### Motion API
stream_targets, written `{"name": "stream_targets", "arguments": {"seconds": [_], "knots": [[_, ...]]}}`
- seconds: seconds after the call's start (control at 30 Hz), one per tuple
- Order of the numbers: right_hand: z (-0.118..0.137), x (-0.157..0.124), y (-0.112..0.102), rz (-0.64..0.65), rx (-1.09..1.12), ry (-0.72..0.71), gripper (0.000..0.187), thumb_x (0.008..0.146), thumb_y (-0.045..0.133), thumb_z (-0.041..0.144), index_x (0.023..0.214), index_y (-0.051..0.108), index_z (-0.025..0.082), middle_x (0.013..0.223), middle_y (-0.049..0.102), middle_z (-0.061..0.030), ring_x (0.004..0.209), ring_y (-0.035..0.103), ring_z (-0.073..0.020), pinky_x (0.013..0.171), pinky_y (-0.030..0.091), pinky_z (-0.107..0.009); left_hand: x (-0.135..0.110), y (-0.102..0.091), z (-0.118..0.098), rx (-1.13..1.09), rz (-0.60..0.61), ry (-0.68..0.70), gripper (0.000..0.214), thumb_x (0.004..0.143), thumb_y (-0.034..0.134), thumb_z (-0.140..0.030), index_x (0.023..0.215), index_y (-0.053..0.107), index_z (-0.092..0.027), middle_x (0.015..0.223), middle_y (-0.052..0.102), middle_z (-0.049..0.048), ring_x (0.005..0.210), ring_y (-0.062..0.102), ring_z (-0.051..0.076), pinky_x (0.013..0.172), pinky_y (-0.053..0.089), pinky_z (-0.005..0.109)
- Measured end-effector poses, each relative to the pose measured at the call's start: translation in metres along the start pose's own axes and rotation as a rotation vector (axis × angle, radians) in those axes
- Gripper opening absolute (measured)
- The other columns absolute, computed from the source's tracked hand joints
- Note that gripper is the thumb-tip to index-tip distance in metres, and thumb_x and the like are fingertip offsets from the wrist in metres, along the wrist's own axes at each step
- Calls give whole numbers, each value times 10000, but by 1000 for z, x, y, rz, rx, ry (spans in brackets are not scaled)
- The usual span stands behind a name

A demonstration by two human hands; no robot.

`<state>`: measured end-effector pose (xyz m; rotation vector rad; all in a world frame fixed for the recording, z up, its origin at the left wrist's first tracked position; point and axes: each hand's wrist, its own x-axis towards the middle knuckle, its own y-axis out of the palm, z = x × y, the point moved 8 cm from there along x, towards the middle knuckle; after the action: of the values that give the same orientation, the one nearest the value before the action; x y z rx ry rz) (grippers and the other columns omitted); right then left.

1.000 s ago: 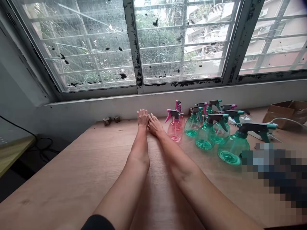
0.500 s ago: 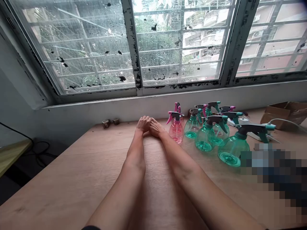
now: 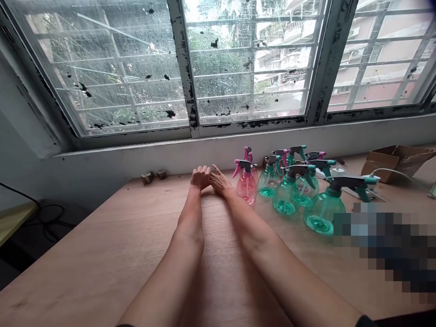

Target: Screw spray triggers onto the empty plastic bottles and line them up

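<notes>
Both of my arms reach forward over the wooden table (image 3: 146,254) to its far side. My left hand (image 3: 200,177) is closed, knuckles up, with its fingers curled away from me. Whatever it may hold is hidden behind it. Right against it, my right hand (image 3: 220,180) has its fingers stretched out toward the left hand, and no object shows in it. Just right of my right hand stands a pink spray bottle (image 3: 247,184) with a little liquid inside. Beyond it are several green spray bottles, the nearest large green spray bottle (image 3: 323,213) among them.
Two small brown blocks, one the left block (image 3: 147,177), lie near the table's back left edge. A cardboard box (image 3: 384,163) and a white cable (image 3: 391,170) are at the back right. A blurred patch (image 3: 381,250) covers the right side. Windows (image 3: 245,68) rise behind.
My right hand's fingers have straightened from a curled pose against the left hand. The view has turned slightly right, so everything sits a little further left.
</notes>
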<state>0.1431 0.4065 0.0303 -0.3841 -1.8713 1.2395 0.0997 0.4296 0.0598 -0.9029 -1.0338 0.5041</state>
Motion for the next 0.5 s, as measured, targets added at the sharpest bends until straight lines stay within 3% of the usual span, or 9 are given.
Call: {"name": "stream_targets", "arguments": {"seconds": [0.3, 0.5], "knots": [[-7, -6, 1, -3, 66, 144, 324, 993, 644, 281, 1305, 610, 203, 1388, 609, -104, 1174, 638, -296, 975, 540, -528, 0, 5, 1, -90, 39, -15, 313, 986, 632, -304, 1271, 610, -178, 1292, 646, 101, 1071, 678, 253, 897, 586, 460], [-11, -33, 0, -12, 90, 364, 317, 991, 649, 286, 1291, 613, 190, 1333, 638, -102, 1102, 673, -277, 914, 578, -491, -10, 15, 17, -144, 93, -239, 329, 982, 639, -307, 1279, 604, -171, 1288, 646, 101, 1072, 679, 258, 893, 586, 465]]}}
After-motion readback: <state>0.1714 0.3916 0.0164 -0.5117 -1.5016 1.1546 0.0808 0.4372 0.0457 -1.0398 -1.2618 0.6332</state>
